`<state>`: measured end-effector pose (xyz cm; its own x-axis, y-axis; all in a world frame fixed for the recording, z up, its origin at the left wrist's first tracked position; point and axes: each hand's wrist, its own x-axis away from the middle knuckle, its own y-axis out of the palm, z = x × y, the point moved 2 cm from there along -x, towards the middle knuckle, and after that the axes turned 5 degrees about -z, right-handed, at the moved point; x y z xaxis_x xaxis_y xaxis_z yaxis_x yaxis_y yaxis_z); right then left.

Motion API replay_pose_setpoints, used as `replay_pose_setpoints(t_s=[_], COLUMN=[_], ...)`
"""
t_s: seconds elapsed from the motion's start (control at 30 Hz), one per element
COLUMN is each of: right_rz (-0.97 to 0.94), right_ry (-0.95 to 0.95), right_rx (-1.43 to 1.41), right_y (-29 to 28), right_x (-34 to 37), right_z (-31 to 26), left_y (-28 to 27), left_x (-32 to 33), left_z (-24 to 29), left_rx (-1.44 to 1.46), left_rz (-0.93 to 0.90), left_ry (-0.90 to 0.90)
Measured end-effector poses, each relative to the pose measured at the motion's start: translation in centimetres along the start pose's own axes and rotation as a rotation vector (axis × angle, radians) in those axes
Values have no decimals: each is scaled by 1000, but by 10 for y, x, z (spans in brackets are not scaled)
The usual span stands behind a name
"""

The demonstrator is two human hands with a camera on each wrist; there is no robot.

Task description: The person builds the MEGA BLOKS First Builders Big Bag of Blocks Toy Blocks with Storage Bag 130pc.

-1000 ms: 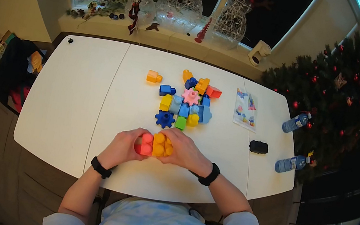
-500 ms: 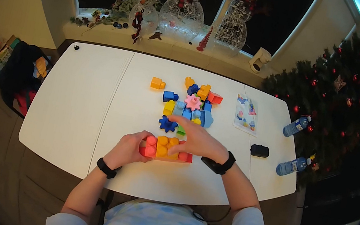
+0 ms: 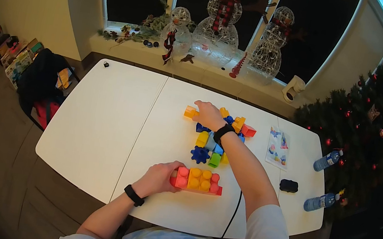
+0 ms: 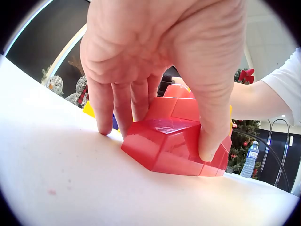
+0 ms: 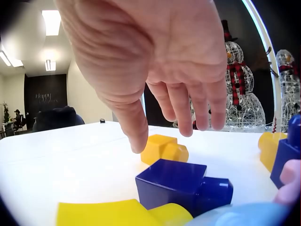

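The left hand (image 3: 157,178) grips the left end of a long red block assembly (image 3: 216,190) near the table's front; two orange blocks (image 3: 199,179) stand on it between pink-red ones. In the left wrist view the thumb and fingers of the left hand (image 4: 164,70) hold either side of the red piece (image 4: 174,146). The right hand (image 3: 210,116) reaches over the loose blocks, its fingertips beside a single orange block (image 3: 190,112). In the right wrist view the right hand (image 5: 164,61) has its fingers spread above and around the orange block (image 5: 162,149), with a dark blue block (image 5: 174,183) nearer.
Several loose blocks lie mid-table, among them a dark blue gear (image 3: 200,155), a green block (image 3: 215,160) and a red one (image 3: 249,130). To the right are a picture sheet (image 3: 278,147), a black case (image 3: 289,186) and two water bottles (image 3: 327,160). A black cable crosses the front edge.
The right hand has let go of the red and orange assembly and moved up the table to the single orange block. The left hand still grips the assembly's left end. The head view has shifted.
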<state>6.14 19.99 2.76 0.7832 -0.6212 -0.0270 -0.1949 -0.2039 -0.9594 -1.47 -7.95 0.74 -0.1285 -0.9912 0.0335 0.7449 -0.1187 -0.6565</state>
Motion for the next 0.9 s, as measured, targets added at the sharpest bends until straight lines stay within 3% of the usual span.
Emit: replay_pose_setpoints(t_s=[0.27, 0.47, 0.57, 0.73, 0.9], right_rz=[-51, -56, -67, -243, -382], right_ry=[-34, -44, -138, -363, -296], right_rx=[21, 21, -276, -244, -258], right_y=[33, 11, -27, -67, -54], right_x=[-22, -14, 11, 100, 145], right_z=[7, -5, -27, -82, -109], left_y=[1, 4, 3, 7, 5], left_x=[1, 5, 6, 6, 4], left_z=[-1, -5, -3, -11, -9], left_rx=[-7, 17, 39, 72, 63], left_rz=[-37, 13, -20, 16, -3], left_ry=[-6, 78, 14, 30, 7])
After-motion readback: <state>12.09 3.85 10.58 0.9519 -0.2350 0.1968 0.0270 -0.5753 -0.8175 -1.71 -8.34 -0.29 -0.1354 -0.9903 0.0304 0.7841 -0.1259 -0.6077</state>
